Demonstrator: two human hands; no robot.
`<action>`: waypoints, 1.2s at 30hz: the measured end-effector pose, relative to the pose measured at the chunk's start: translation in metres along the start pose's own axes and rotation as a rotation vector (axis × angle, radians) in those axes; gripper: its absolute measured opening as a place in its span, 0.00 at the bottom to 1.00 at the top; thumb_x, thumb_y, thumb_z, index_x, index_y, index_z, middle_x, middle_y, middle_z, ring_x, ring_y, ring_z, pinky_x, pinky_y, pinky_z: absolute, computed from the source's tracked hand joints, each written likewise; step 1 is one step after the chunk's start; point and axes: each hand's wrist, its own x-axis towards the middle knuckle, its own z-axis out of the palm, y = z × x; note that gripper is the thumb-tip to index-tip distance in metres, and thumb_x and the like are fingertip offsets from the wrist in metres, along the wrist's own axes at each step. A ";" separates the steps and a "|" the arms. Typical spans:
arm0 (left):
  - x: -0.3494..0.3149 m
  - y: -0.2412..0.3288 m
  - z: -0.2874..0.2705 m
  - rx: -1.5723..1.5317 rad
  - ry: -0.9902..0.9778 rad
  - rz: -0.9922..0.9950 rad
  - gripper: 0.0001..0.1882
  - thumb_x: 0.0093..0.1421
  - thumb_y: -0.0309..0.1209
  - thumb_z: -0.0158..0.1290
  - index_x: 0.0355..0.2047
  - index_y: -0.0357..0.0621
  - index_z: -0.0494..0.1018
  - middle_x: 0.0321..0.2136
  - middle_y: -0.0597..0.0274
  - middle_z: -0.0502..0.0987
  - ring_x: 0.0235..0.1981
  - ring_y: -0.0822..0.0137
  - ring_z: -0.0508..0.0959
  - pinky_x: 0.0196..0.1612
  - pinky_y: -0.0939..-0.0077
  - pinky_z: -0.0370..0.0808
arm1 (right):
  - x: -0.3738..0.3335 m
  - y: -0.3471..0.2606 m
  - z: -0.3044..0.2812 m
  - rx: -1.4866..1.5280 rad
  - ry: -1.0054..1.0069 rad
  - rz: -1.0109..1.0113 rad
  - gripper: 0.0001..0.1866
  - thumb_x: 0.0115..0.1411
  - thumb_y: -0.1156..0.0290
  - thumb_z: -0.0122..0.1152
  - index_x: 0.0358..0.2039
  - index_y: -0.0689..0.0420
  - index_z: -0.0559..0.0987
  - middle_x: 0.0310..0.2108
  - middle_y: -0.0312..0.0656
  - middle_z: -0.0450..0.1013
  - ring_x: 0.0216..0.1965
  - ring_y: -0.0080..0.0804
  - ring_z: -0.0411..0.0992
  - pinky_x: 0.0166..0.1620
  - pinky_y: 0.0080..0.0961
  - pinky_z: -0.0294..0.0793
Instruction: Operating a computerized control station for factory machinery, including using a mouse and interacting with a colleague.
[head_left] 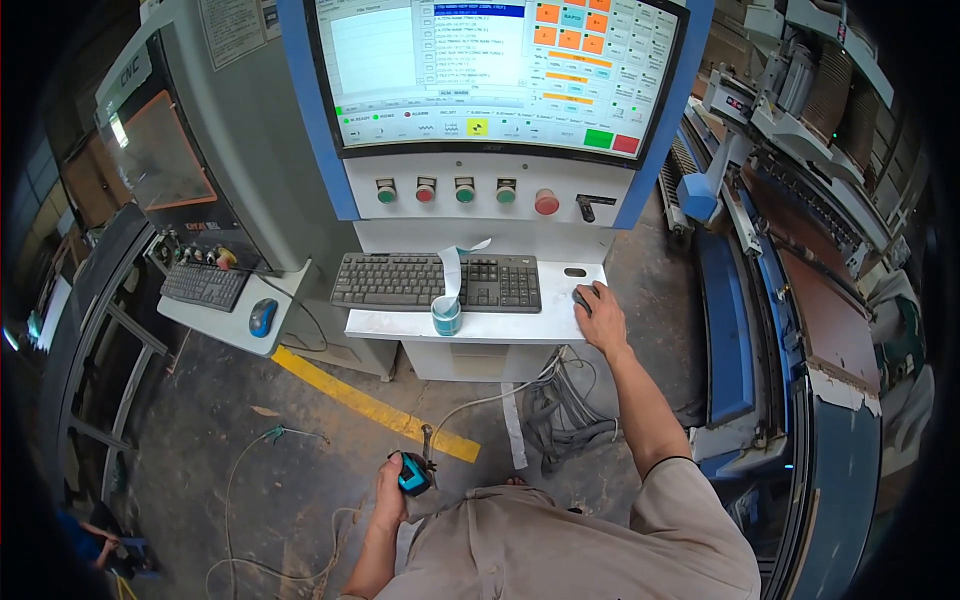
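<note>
My right hand (604, 320) rests closed over a dark computer mouse (581, 297) at the right end of a white shelf (400, 326). Low in front of my body, my left hand (389, 492) grips a turquoise and black tape measure (413, 476). A narrow metal piece with a rounded end shows just beyond it; whether my hand holds that too, I cannot tell. A black keyboard (390, 283) lies on the shelf. At its front edge stands a roll of blue-white label tape (446, 318), its loose end curling upward. Above is a lit control screen (480, 80).
Below the screen are several push buttons (465, 192) and a red knob (546, 202). Another cabinet on the left carries a keyboard (204, 286) and a blue mouse (263, 318). Cables and a hose (230, 500) lie on the floor. Machinery (735, 330) lines the right; a person (100, 540) shows lower left.
</note>
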 end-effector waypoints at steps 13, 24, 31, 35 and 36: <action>-0.004 0.004 0.004 0.012 -0.018 0.013 0.29 0.69 0.54 0.49 0.38 0.35 0.79 0.28 0.54 0.82 0.29 0.62 0.83 0.38 0.68 0.79 | 0.000 0.003 0.003 -0.025 -0.008 0.000 0.24 0.60 0.62 0.63 0.58 0.46 0.78 0.62 0.55 0.69 0.60 0.55 0.70 0.59 0.47 0.73; -0.006 0.006 0.007 0.005 -0.017 0.014 0.29 0.69 0.54 0.49 0.38 0.35 0.79 0.28 0.54 0.82 0.28 0.61 0.83 0.37 0.68 0.80 | 0.000 0.000 0.000 -0.007 -0.025 0.018 0.24 0.60 0.61 0.62 0.58 0.48 0.79 0.62 0.54 0.68 0.61 0.55 0.69 0.62 0.45 0.71; -0.005 0.001 0.004 -0.017 -0.026 -0.001 0.29 0.69 0.55 0.49 0.38 0.35 0.79 0.28 0.54 0.82 0.28 0.62 0.83 0.37 0.68 0.80 | 0.000 0.002 0.002 -0.015 0.006 -0.020 0.23 0.60 0.62 0.63 0.57 0.47 0.79 0.61 0.55 0.69 0.59 0.55 0.70 0.59 0.47 0.73; -0.006 0.001 0.005 -0.005 -0.016 0.007 0.29 0.69 0.55 0.49 0.39 0.35 0.79 0.28 0.54 0.82 0.28 0.61 0.83 0.37 0.68 0.80 | 0.000 0.003 0.003 -0.018 0.004 -0.017 0.23 0.60 0.62 0.62 0.57 0.46 0.79 0.61 0.55 0.69 0.59 0.55 0.70 0.59 0.47 0.73; -0.006 0.002 0.005 -0.012 -0.020 0.005 0.30 0.69 0.55 0.49 0.38 0.35 0.79 0.28 0.54 0.82 0.28 0.61 0.83 0.37 0.68 0.80 | 0.000 0.002 0.003 -0.021 0.003 -0.018 0.24 0.60 0.62 0.62 0.57 0.46 0.79 0.61 0.55 0.69 0.59 0.55 0.70 0.59 0.47 0.73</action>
